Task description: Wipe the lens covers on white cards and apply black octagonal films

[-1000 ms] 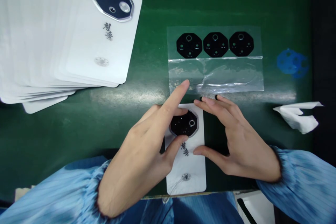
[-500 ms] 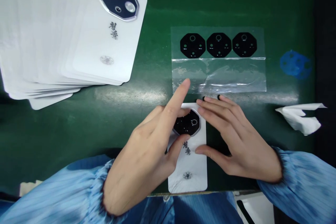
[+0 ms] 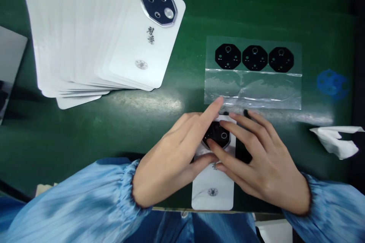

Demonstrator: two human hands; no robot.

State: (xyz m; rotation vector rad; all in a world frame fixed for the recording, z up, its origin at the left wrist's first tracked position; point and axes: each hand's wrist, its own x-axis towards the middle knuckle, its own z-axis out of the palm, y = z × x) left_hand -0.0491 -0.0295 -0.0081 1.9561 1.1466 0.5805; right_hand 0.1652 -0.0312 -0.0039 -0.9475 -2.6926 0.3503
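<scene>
A white phone back panel (image 3: 213,199) lies flat near the table's front edge, its length pointing towards me. At its far end sits a black octagonal camera cover (image 3: 218,132) in a silvery rim, partly hidden by my fingers. My left hand (image 3: 173,152) lies over the panel's left edge, index finger stretched out and thumb on the panel below the cover. Spread fingers of my right hand (image 3: 262,159) reach over from the right, with the index fingertip on the black cover. That thumb tip is by the printed characters.
Fanned white panels (image 3: 125,45) lie stacked at upper left. A clear film sheet (image 3: 252,87) carries three black octagonal covers (image 3: 254,58). On the right are blue film pieces (image 3: 332,83) and a crumpled white tissue (image 3: 336,142). A grey-white sheet (image 3: 11,53) shows far left.
My right hand has moved left onto the black cover, its index finger lowered. My left thumb has slid down off the cover's edge. The whole view has shifted, showing more on the left.
</scene>
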